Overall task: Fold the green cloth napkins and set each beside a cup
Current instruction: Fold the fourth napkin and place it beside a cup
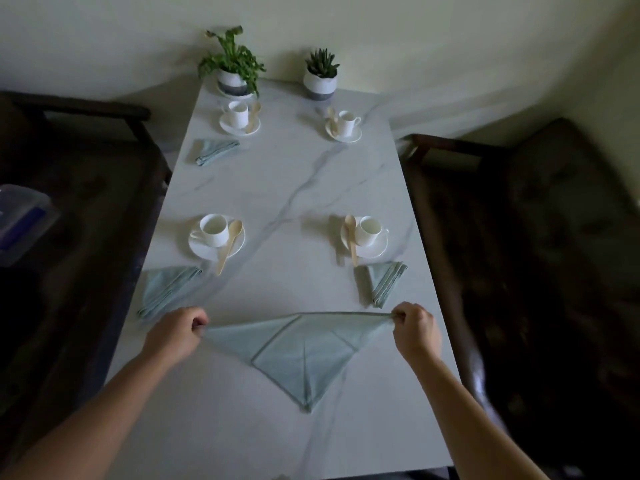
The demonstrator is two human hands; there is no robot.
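Both hands, left hand (180,329) and right hand (415,327), pinch the triangle napkin (301,351) corners taut; uneven pull would skew the fold.

Your bare left forearm (86,410) and right forearm (471,410) reach forward from the lower corners of the view, angling slightly inward. Your left grip (175,332) is curled, back of the hand up, its thumb and fingers pinching the left corner of the pale green, triangle-folded cloth napkin (301,355). Your right grip (417,332) mirrors it, with curled fingers and thumb pinching the napkin's right corner. The two grips sit level with each other and well apart, wrists straight and in line with the forearms.
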